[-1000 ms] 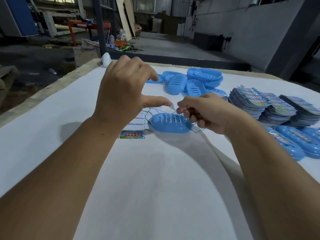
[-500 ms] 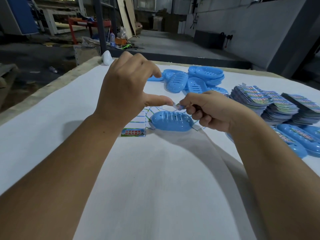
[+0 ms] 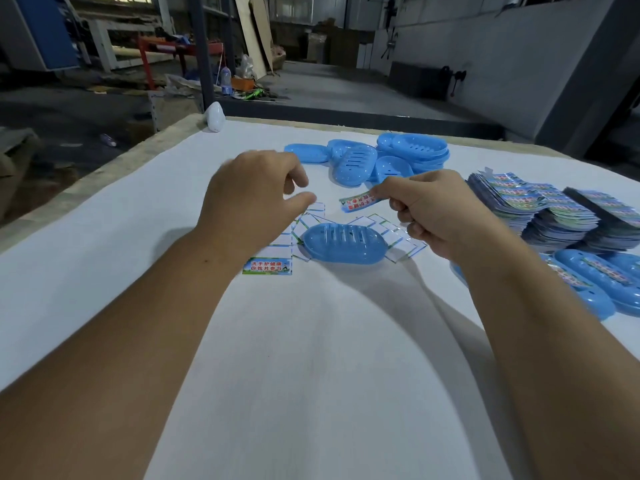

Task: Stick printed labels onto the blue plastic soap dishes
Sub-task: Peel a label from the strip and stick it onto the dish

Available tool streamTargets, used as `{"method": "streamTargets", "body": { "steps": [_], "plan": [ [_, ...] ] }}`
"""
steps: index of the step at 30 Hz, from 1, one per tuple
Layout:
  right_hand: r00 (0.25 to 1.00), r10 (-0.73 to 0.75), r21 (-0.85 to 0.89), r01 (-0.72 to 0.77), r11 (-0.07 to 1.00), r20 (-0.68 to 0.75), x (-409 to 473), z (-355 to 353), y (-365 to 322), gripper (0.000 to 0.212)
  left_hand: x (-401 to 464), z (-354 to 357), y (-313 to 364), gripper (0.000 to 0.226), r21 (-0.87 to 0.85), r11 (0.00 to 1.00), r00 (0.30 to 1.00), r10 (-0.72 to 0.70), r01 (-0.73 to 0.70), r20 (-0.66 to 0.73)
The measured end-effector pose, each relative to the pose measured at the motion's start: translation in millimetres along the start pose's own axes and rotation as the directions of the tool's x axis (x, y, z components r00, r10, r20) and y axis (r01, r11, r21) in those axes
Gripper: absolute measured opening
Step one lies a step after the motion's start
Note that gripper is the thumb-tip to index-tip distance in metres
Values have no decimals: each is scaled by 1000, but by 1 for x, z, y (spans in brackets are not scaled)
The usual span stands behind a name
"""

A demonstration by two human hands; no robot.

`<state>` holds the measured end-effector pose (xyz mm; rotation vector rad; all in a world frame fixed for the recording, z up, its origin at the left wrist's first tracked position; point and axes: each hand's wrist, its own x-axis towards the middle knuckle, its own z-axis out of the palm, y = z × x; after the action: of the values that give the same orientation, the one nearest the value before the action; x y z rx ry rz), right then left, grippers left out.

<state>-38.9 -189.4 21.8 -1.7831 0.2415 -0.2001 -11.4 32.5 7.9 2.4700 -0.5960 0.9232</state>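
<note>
Where half a second earlier both hands had met in a pinch over the oval blue plastic soap dish (image 3: 344, 243), they had now drawn apart, and a printed rectangular label with red characters (image 3: 358, 200) hung free in the air above it. The right hand (image 3: 427, 211) pinched that label by one end between thumb and forefinger, its other fingers curled under. The left hand (image 3: 254, 199) held nothing, thumb and fingers loosely bent with a narrow gap between them. This suggested the peel was done and the backing released among the spent white backing strips (image 3: 398, 239) around the dish. The dish lay slotted side up on the white cloth-covered table (image 3: 311, 358), not yet labelled, so pressing the sticker down looked to be next.
</note>
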Motion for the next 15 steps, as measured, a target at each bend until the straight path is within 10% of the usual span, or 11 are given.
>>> {"method": "streamTargets", "body": {
  "steps": [5, 15],
  "plan": [
    [993, -110, -70, 108, 992, -34, -1, 10, 1, 24, 0, 15, 13, 35, -414, 785, 887, -396, 462, 238],
    [995, -95, 21, 94, 995, 31, -7, 8, 0, 27, 2, 15, 16, 23, -452, 552, 713, -525, 701, 465]
  ]
}}
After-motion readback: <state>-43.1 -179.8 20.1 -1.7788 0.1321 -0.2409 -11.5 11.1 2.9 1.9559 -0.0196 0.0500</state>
